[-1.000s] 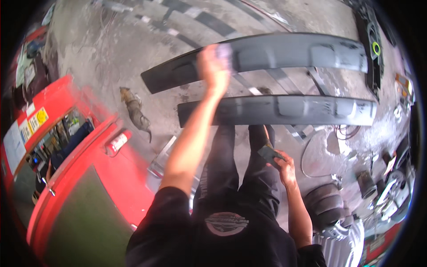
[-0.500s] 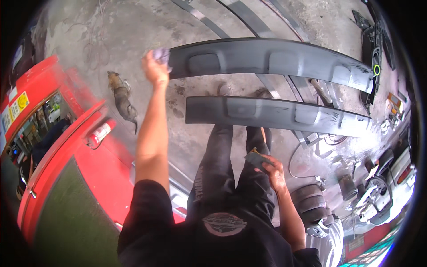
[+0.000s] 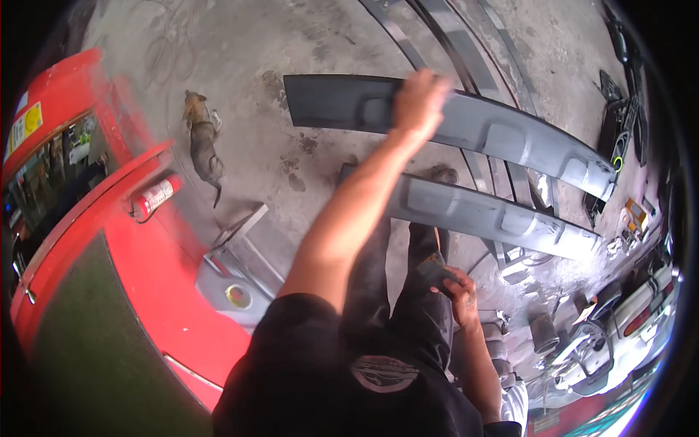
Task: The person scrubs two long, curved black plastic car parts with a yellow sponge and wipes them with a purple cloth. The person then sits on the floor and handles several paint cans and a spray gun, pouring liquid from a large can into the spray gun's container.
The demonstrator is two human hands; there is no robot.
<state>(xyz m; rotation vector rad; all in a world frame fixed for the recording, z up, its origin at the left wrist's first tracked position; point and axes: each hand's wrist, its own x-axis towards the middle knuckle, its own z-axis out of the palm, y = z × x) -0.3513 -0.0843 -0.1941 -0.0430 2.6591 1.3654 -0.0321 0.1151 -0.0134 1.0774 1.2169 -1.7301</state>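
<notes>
Now the left hand (image 3: 421, 105), its grip too blurred to tell, is over a long panel (image 3: 502, 131); a second panel (image 3: 466, 211) lies between it and the right hand (image 3: 460, 293), which clasps a dark block (image 3: 434, 272).

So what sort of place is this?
Probably a car body workshop: there are two long grey panels shaped like bumper trim, what looks like a white car part with a red light at right, and a red fire extinguisher at left.
</notes>
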